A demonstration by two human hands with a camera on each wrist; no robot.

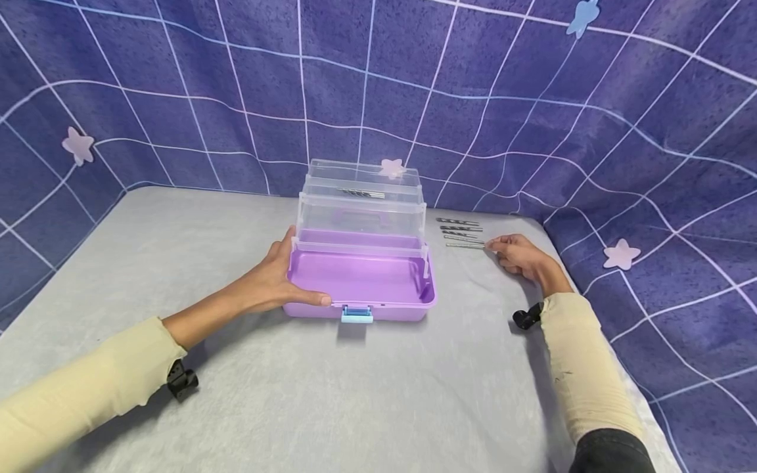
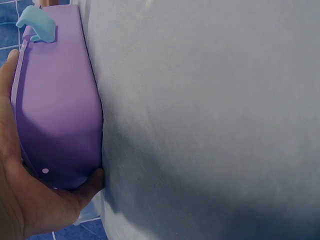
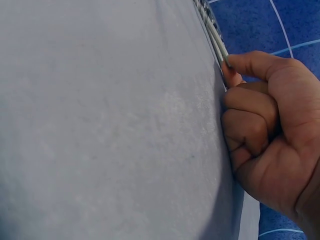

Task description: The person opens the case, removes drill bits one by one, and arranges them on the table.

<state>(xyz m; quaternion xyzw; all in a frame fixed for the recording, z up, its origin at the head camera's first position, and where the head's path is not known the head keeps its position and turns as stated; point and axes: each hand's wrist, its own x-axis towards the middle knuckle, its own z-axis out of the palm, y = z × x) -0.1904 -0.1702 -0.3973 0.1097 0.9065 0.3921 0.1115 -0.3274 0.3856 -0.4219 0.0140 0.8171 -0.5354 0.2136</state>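
Note:
A purple toolbox (image 1: 359,313) with a clear lid and fold-out tray stands open on the table. My left hand (image 1: 275,279) grips its left end, the thumb lying along the front rim; in the left wrist view that hand (image 2: 35,200) wraps the end of the purple box (image 2: 60,100). To the right of the box my right hand (image 1: 517,256) pinches the near end of a thin silver drill bit (image 1: 464,246) between thumb and forefinger. In the right wrist view the hand's (image 3: 270,115) other fingers are curled in. Dark spiral drill bits (image 1: 460,228) lie just behind.
A few drill bits (image 1: 363,193) sit in the clear upper tray (image 1: 361,220). The light blue latch (image 1: 357,315) hangs at the box's front. A grey cloth (image 1: 378,394) covers the table, and a blue gridded curtain (image 1: 236,79) with stars rises behind it.

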